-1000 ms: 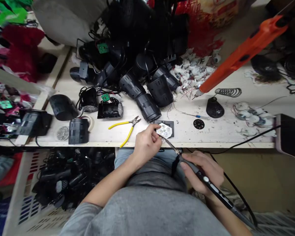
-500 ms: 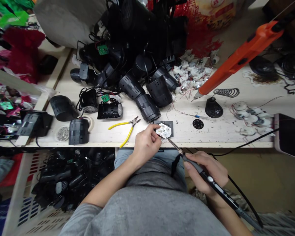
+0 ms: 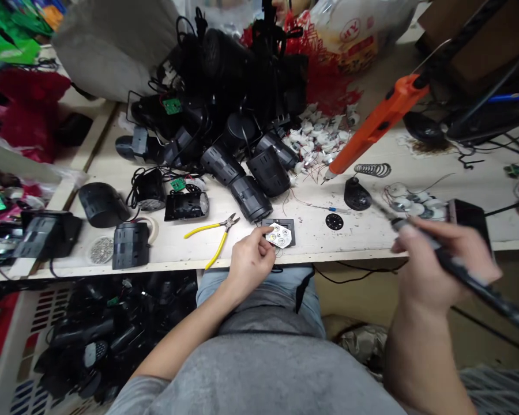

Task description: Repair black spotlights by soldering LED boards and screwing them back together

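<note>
My left hand (image 3: 255,256) pinches the edge of a white LED board (image 3: 280,236) with several round lenses, over a flat black rectangular piece (image 3: 289,226) at the table's front edge. Out to the right, my right hand (image 3: 436,259) is closed around a soldering iron (image 3: 452,266), slightly blurred. The iron's tip is near a dark soldering stand base (image 3: 357,194), but I cannot tell whether they touch. Yellow-handled cutters (image 3: 218,235) lie open to the left of my left hand. A black perforated disc (image 3: 334,221) lies between the hands.
Black cylindrical housings (image 3: 249,197) crowd the left and back of the table. An orange tool (image 3: 376,127) hangs at a slant over the right side. White wired parts (image 3: 320,138) are heaped behind. A crate (image 3: 47,323) of black parts stands below left.
My right hand has swung the soldering iron away from the LED board, to the right and upward. My left hand stays at the board. The whole view has shifted a little.
</note>
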`<state>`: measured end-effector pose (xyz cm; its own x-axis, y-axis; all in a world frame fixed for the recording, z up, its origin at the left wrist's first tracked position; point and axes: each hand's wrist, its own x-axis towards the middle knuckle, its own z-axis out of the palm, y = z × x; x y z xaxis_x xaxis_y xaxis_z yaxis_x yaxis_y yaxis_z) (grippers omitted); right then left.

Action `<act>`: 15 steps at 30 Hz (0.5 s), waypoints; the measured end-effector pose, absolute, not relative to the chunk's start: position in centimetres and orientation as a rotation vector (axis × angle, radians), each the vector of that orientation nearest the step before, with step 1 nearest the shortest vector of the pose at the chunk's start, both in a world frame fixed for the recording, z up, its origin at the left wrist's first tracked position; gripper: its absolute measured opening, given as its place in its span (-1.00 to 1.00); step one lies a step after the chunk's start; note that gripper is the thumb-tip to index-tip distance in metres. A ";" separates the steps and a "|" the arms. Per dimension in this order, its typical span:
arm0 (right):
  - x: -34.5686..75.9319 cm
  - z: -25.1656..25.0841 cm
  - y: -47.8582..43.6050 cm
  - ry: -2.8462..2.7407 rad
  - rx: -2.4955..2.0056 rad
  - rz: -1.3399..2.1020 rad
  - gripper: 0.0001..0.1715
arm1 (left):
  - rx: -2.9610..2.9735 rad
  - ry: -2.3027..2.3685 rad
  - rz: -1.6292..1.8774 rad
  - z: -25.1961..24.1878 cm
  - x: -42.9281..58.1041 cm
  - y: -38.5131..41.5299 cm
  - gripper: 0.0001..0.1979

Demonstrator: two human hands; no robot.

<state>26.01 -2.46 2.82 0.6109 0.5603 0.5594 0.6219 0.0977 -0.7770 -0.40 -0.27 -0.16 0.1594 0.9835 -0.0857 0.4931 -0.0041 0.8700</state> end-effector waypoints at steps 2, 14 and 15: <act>27.7 3.8 0.2 -0.931 -1.475 -0.071 -0.78 | 1.608 1.438 0.747 -0.2 -0.2 -0.3 -0.59; 29.5 5.9 4.7 -0.936 -1.549 -0.076 -0.95 | 1.448 1.722 1.137 1.5 -8.1 0.7 -0.70; 29.6 5.8 5.2 -0.948 -1.575 -0.052 -0.93 | 1.406 1.788 1.164 1.5 -9.4 0.8 -0.69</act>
